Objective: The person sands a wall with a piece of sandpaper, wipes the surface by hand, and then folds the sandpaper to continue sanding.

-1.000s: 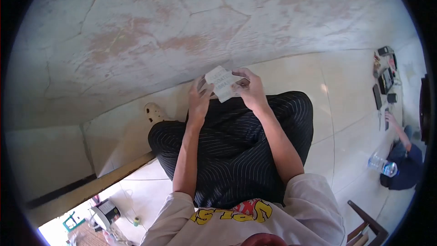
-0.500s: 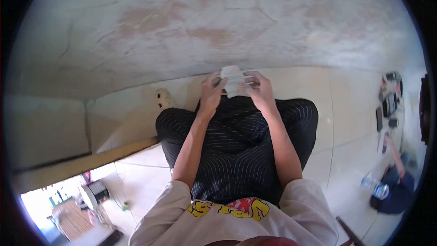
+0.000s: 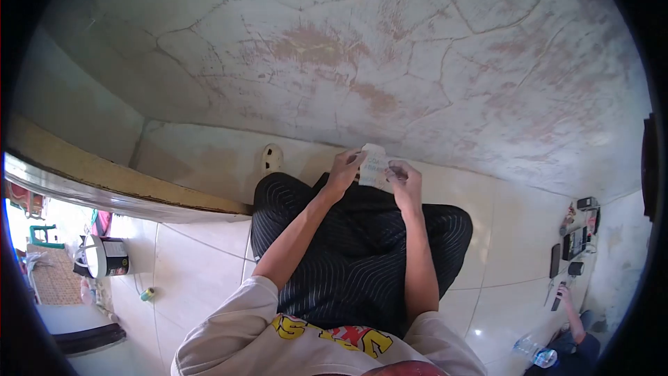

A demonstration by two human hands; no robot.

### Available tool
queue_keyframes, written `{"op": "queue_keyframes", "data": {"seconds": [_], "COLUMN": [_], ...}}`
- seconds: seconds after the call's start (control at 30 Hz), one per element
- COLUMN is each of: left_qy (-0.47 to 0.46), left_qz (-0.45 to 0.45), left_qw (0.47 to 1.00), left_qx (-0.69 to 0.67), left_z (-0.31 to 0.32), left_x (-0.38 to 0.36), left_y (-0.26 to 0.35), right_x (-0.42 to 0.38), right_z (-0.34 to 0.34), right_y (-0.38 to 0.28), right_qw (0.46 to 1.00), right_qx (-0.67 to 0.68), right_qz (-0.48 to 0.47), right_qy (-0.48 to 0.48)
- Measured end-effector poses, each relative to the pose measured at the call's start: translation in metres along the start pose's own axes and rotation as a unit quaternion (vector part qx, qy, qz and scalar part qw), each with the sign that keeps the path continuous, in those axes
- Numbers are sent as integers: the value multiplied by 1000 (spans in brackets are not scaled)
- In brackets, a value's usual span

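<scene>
A small pale sheet with printed lettering (image 3: 374, 166) is held up above my lap, in front of the cracked wall. My left hand (image 3: 344, 173) pinches its left edge. On the right edge, the fingers of my right hand (image 3: 403, 182) are closed round the sheet, with a dark patch between them that I cannot make out. Dark striped trousers (image 3: 348, 244) cover my crossed legs below both hands.
A cream clog (image 3: 272, 158) lies by the wall. At left are a white bucket (image 3: 106, 257), a green stool (image 3: 46, 236) and a wooden edge (image 3: 181, 191). At right, a person's hand (image 3: 564, 294) holds a dark object near black devices (image 3: 575, 244) and a water bottle (image 3: 545, 357).
The view has turned and shifted, so more of the left side shows. The sheet, bent before, now faces me flatter, with its lettering clearer. Both hands still hold it.
</scene>
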State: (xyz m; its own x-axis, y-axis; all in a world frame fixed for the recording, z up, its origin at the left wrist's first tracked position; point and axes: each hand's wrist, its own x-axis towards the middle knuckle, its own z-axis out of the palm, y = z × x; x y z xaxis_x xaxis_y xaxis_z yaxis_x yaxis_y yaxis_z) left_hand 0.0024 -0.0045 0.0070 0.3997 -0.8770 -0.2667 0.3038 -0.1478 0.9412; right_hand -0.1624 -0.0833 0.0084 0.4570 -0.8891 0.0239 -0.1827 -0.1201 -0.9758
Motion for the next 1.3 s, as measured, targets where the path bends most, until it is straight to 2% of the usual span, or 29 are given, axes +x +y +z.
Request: {"op": "queue_keyframes", "data": {"seconds": [0.2, 0.27, 0.43, 0.57, 0.67, 0.73, 0.77, 0.87, 0.93, 1.0, 1.1, 1.17, 1.23, 1.27, 1.3], "left_qy": [12, 37, 48, 27, 21, 21, 25, 32, 33, 26, 20, 25, 30, 42, 55], "left_qz": [26, -5, 1, -11, 24, 23, 20, 16, 15, -1, 45, 39, 36, 25, 15], "left_qw": [999, 999, 998, 996, 996, 996, 995, 996, 997, 998, 997, 996, 995, 994, 992], "left_qx": [-21, -36, -44, -80, -78, -86, -94, -84, -74, -55, -65, -76, -87, -98, -109], "left_z": [-8, -9, -8, -7, -8, -6, -5, -5, -6, -7, -9, -5, -4, -6, -8], "left_x": [6, 7, -4, -8, -1, -6, -9, -10, -8, -6, 1, -2, -4, -4, -3], "left_y": [-18, -20, -9, -3, -11, -3, 0, 1, -1, -10, -13, -7, -6, -7, -9], "right_x": [-4, -7, -4, 1, 3, 3, 2, -1, 0, -1, 0, -1, -1, -3, -4], "right_z": [1, 1, 2, 0, 0, 1, 0, 0, 1, 3, 5, 5, 7, 9, 10], "right_y": [-4, -16, -4, 2, 10, 8, 8, 0, -1, -1, -9, -12, -14, -14, -13], "right_qw": [999, 998, 996, 998, 1000, 996, 996, 998, 1000, 1000, 1000, 1000, 1000, 1000, 999], "right_qx": [-15, -35, -68, -38, -2, 86, 85, 64, -13, -11, 6, 27, -9, -4, -28], "right_qz": [-34, -36, -56, -46, -31, 1, 1, 4, -17, -13, -7, 8, -18, -7, -40], "right_qy": [-20, -37, -35, -4, 4, -3, -1, -10, -16, -6, 2, 8, -19, -2, -24]}}
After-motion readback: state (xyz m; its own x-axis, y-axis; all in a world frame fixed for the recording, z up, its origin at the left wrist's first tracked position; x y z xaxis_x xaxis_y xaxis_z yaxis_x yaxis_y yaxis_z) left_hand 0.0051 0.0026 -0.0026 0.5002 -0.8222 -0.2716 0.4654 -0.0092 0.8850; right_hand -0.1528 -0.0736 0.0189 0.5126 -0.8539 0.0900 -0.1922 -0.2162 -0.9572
